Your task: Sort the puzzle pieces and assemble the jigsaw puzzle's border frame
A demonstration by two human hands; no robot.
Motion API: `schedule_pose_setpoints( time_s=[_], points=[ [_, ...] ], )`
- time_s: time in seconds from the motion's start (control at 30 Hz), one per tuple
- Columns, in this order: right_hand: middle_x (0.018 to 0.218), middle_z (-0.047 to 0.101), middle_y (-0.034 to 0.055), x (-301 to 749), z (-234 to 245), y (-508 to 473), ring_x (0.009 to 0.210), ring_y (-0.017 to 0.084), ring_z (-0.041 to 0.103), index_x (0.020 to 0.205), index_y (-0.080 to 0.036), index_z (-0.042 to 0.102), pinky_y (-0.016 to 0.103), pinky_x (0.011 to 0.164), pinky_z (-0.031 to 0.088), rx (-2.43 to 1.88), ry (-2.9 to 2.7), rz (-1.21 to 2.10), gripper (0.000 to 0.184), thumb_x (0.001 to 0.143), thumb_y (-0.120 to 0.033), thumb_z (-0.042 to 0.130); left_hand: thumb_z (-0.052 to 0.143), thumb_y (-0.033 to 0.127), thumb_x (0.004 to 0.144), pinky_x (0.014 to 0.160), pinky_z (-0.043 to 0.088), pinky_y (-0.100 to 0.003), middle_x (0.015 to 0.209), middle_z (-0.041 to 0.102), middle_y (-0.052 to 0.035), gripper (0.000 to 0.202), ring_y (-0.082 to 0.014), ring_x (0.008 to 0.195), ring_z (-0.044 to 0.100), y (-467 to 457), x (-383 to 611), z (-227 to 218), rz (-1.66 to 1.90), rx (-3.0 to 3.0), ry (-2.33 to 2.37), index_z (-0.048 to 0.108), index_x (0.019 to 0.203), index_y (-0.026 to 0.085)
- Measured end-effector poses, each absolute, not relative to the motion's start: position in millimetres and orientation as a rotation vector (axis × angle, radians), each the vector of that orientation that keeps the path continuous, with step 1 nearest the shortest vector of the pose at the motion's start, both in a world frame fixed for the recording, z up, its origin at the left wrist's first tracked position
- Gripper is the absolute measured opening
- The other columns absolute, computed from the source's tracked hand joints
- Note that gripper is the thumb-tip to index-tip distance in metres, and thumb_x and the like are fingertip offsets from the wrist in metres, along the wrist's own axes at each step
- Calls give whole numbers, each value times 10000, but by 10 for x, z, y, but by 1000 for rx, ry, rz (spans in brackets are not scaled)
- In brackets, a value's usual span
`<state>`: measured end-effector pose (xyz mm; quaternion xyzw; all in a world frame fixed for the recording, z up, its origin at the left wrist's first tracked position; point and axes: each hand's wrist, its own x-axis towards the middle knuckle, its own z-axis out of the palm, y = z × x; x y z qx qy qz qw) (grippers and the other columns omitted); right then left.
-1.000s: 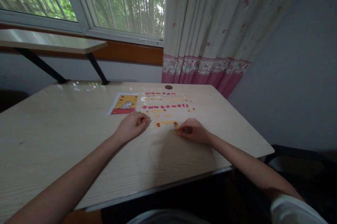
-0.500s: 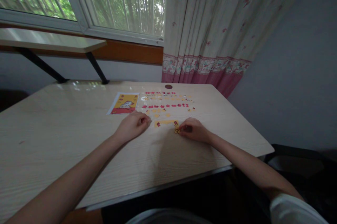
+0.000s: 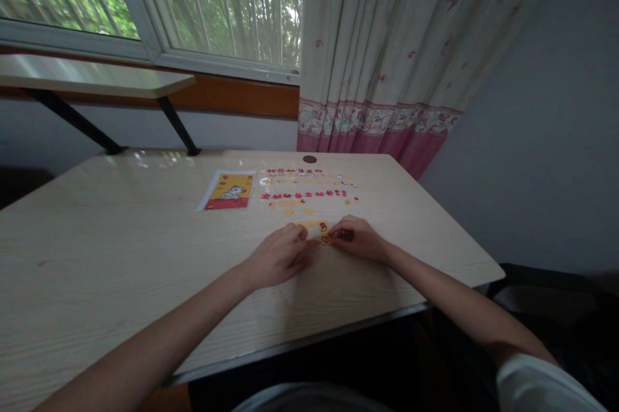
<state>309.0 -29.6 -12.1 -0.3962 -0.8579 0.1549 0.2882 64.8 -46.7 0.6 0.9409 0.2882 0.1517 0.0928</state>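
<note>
A short joined strip of yellow puzzle pieces (image 3: pixel 313 226) lies on the pale wooden table (image 3: pixel 120 251). My left hand (image 3: pixel 279 257) rests just below the strip's left end, fingers bent and pressing on the strip. My right hand (image 3: pixel 356 238) sits at the strip's right end, fingers curled, pinching a small yellow-and-red piece (image 3: pixel 325 240) against the strip. Loose red and yellow pieces (image 3: pixel 304 194) lie in rows beyond the hands. A yellow reference picture (image 3: pixel 228 191) lies to their left.
A small round hole (image 3: pixel 309 159) marks the table's far edge. A narrow shelf on black brackets (image 3: pixel 91 77) hangs under the window at left. A flowered curtain (image 3: pixel 396 64) hangs behind the table; the table's right corner (image 3: pixel 498 268) drops to dark floor.
My left hand has slid right and nearer to me, from beside the reference picture to the strip's left end. My right hand has barely moved.
</note>
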Motion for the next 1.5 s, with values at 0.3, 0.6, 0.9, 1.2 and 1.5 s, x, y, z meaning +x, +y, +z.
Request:
schedule_pose_setpoints(
  time_s=[0.3, 0.6, 0.9, 1.2, 1.5],
  points=[
    [687, 613, 14, 3086, -143, -280, 602, 95, 519, 825, -188, 673, 219, 600, 408, -1040, -2275, 428, 118, 736, -257, 640, 414, 362, 881, 760, 397, -344, 977, 465, -83, 355, -216, 880, 447, -415, 689, -81, 444, 2833, 843, 519, 1197, 239],
    [701, 620, 16, 3091, -139, -275, 623, 102, 526, 822, -190, 675, 227, 611, 410, -1060, -2279, 447, 119, 740, -270, 641, 450, 345, 866, 770, 406, -337, 963, 471, -81, 360, -212, 878, 452, -411, 700, -89, 459, 2822, 857, 511, 1199, 221],
    [692, 640, 16, 3039, -114, -266, 645, 108, 548, 756, -191, 683, 226, 621, 417, -1148, -2246, 442, 56, 738, -206, 632, 436, 363, 870, 750, 405, -338, 963, 480, -87, 359, -215, 868, 455, -407, 711, -87, 437, 2847, 856, 520, 1187, 217],
    [726, 648, 14, 2991, -53, -252, 657, 104, 563, 751, -192, 685, 212, 614, 423, -1273, -2225, 542, 64, 701, -181, 647, 423, 337, 874, 763, 402, -336, 961, 480, -86, 352, -217, 885, 456, -432, 722, -70, 416, 2865, 878, 518, 1191, 218],
    [777, 644, 24, 3029, -40, -248, 698, 109, 563, 815, -187, 674, 220, 643, 420, -1222, -2248, 562, 100, 774, -226, 592, 418, 312, 884, 767, 419, -340, 975, 540, -96, 371, -219, 897, 484, -394, 604, 2, 464, 2860, 897, 485, 1223, 174]
  ],
)
